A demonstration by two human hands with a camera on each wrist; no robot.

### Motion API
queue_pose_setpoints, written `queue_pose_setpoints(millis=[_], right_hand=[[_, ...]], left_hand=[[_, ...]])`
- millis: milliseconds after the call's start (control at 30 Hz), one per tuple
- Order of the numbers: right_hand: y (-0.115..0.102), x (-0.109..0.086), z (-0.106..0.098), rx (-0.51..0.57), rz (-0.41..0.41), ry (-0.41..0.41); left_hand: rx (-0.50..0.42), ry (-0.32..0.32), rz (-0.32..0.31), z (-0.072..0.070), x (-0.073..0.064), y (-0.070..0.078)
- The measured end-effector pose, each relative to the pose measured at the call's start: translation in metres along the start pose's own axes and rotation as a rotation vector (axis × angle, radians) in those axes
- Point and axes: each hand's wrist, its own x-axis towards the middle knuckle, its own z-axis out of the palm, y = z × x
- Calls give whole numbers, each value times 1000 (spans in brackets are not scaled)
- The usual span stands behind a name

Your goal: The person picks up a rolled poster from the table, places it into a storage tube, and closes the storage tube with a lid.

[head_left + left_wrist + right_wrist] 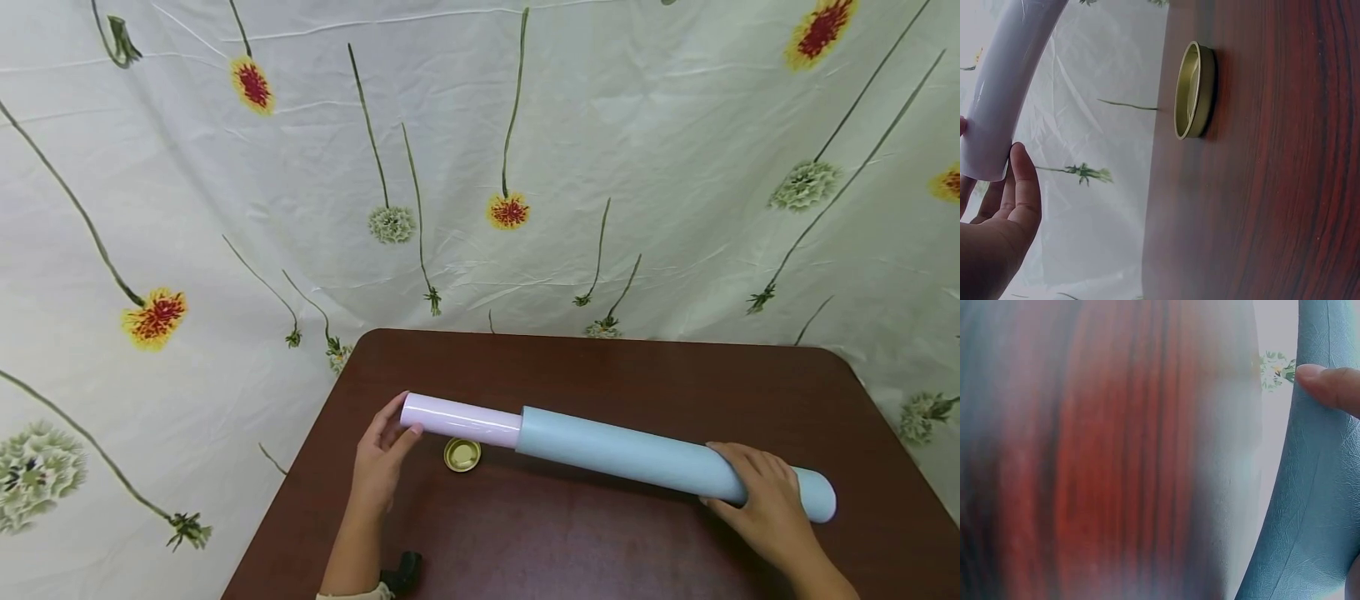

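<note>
My left hand (377,468) pinches the far-left end of a glossy pale lilac tube (465,421) between thumb and fingers. That tube runs into the open left end of a wider light blue tube (615,450) with a creased, leather-like surface. Toward the blue tube's right end, my right hand (767,504) grips it from above, thumb on the near side. Both tubes lie in one line, slanting down to the right in the head view. A shallow round gold lid (1196,90) rests on the table just below the lilac tube, its hollow side showing.
The dark reddish-brown table (585,542) has rounded far corners. Behind it and to the left hangs a white cloth (465,108) printed with flowers and stems. A small black object (405,573) appears beside the left wrist at the bottom of the head view.
</note>
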Motion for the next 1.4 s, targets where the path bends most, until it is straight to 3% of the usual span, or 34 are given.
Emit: queue_pose_setpoints(millis=[1400], right_hand=[[-12,3,7,25,-11,-8]], left_hand=[[-2,-33,10,12,-4,-3]])
